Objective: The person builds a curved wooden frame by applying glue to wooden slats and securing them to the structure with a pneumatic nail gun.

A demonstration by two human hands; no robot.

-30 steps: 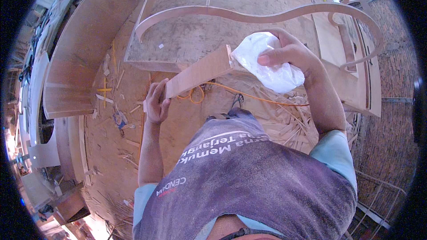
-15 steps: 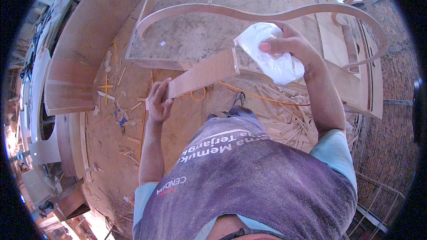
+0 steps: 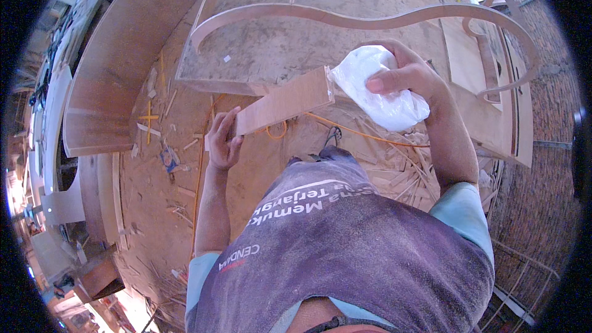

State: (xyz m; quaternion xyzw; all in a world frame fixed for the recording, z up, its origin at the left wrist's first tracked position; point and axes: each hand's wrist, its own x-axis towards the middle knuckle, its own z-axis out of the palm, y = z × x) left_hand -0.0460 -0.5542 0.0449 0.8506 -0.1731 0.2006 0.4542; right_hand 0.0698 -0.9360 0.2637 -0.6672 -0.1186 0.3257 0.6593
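Observation:
My left hand (image 3: pixel 224 138) is closed round the near left end of a flat wooden board (image 3: pixel 283 102), which slants up to the right. In my right hand (image 3: pixel 410 80) is a white plastic bag (image 3: pixel 381 95), full and rounded, with my thumb pressed across its front. The bag's narrow tip meets the board's far right end, where a whitish smear runs along the cut edge. What the bag holds is hidden by the plastic.
A long S-curved wooden strip (image 3: pixel 357 23) stands on the worktable (image 3: pixel 265 61) ahead. A tall curved panel (image 3: pixel 111 68) rises at left. An orange hose (image 3: pixel 351 132) and wood offcuts (image 3: pixel 401 169) lie on the floor. A brick surface (image 3: pixel 546 179) is at right.
My right hand and the bag have moved slightly down and to the right, along the board's end. The left hand and the board have stayed almost in place.

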